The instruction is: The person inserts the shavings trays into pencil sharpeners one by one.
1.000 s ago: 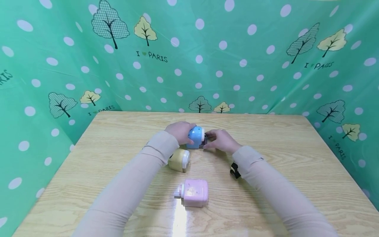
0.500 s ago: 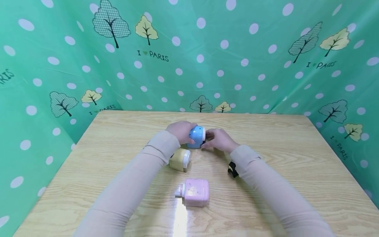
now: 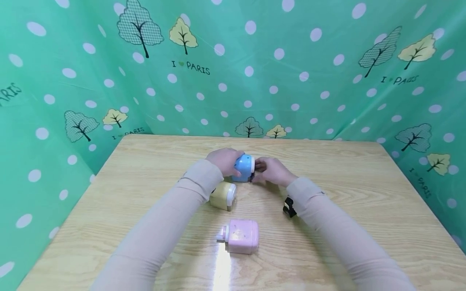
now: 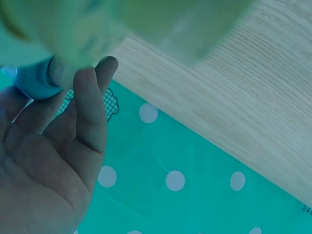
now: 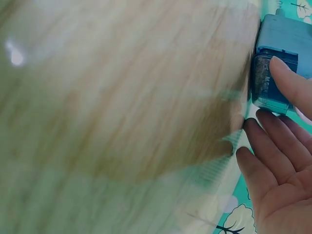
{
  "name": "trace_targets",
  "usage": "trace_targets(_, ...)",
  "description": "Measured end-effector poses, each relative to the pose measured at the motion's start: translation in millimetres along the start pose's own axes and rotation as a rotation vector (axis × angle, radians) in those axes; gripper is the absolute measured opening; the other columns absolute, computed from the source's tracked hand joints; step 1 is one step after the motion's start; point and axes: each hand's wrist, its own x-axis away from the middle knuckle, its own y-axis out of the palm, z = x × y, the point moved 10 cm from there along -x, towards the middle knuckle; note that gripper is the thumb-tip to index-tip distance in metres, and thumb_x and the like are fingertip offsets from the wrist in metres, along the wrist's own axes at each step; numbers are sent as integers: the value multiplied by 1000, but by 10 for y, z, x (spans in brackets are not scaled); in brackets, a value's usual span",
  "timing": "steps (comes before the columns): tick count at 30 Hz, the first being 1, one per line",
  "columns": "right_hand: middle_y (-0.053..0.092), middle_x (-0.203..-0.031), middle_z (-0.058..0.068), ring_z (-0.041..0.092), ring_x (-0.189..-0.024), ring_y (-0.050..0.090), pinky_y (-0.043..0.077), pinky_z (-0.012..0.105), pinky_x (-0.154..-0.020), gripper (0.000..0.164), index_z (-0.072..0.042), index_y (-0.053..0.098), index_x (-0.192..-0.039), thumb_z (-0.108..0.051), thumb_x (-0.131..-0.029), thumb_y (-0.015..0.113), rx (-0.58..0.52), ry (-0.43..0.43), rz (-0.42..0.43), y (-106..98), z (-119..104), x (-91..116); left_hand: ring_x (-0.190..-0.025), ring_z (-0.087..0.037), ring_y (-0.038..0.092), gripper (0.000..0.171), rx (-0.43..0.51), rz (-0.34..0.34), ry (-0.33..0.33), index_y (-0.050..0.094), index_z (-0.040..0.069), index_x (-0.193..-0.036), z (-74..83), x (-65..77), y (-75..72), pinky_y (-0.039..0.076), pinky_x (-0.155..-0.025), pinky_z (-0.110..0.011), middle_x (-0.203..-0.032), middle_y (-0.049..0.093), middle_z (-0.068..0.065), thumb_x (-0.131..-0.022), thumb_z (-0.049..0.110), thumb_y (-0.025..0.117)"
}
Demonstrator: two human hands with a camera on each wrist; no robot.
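A blue pencil sharpener with a white end lies near the far middle of the table. My left hand grips its left side, the thumb on the near face. In the left wrist view, part of the blue sharpener shows behind the fingers. At its right end, my right hand pinches a see-through dark shavings drawer between thumb and fingers. That drawer sits partly in the body in the right wrist view; the head view mostly hides it.
A yellow sharpener lies close to the left wrist, partly covered by the sleeve. Nearer on the wooden table is a pink sharpener. A black strap piece hangs under the right cuff. Green dotted cloth walls the back and sides.
The dark drawer that stuck out at the blue sharpener's right end has slid left into the body, with my right hand at it. My left hand keeps its grip.
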Motion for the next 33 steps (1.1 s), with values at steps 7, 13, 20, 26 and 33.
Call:
trace_targets(7,66,-130,21,34,-120,62,42,46,-109,64,8,60,-132,-14,-76,83,18,-9,8,-5,-4,2,-125,-27,59,81,-3,8,-1,47,13,-153,9,5,-6,48,-103,-42,-142,62,-10,-82,35,78)
trace_targets(13,69,-126,21,34,-117,64,44,46,-107,60,8,63,-129,-15,-77,82,40,-10,27,-8,-18,-7,-128,-26,58,82,-4,7,-5,46,13,-155,12,12,-20,47,-105,-42,-145,59,-9,-83,35,77)
trace_targets(20,71,-120,21,33,-113,66,47,45,-104,57,8,66,-123,-12,-73,84,42,-20,43,18,-37,-38,-128,-26,58,81,-5,10,1,46,14,-155,18,32,-24,48,-103,-42,-146,59,-8,-83,36,77)
trace_targets(26,71,-121,21,34,-114,66,48,46,-103,58,8,65,-125,-11,-74,84,35,-10,47,20,-28,-38,-129,-26,57,81,-10,11,3,45,15,-155,25,38,-30,47,-103,-44,-147,58,-8,-83,36,76)
trace_targets(33,68,-129,22,35,-120,63,44,45,-107,66,8,59,-135,-10,-75,83,-23,12,42,58,-3,-23,-125,-25,59,80,-61,8,11,48,17,-153,23,22,-11,50,-99,-43,-142,62,-8,-82,38,77)
